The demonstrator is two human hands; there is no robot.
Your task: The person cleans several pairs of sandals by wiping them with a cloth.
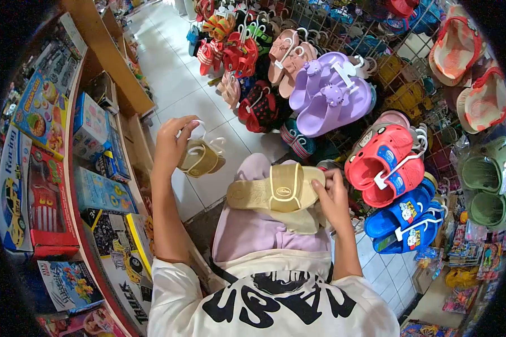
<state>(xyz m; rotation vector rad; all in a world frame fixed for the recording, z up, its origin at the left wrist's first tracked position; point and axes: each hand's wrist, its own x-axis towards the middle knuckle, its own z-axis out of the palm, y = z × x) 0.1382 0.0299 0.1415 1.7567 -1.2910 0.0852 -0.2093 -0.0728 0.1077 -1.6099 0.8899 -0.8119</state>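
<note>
My left hand [175,137] is closed on the white plastic hanger of a small pair of gold-tan sandals [201,158], which dangle over the floor. My right hand [333,196] grips one end of a larger gold slipper [250,194] with a wide strap and an oval label. That slipper lies level above my lap. A paler sole [301,220] shows under it, mostly hidden. Beneath both are my light purple trousers [244,230].
On the right, a wire rack carries purple slippers [334,92], red clogs [385,163], blue slippers [405,219] and green clogs [483,185]. Left stand shelves of boxed toys [42,112]. White floor tiles [168,73] run ahead between them.
</note>
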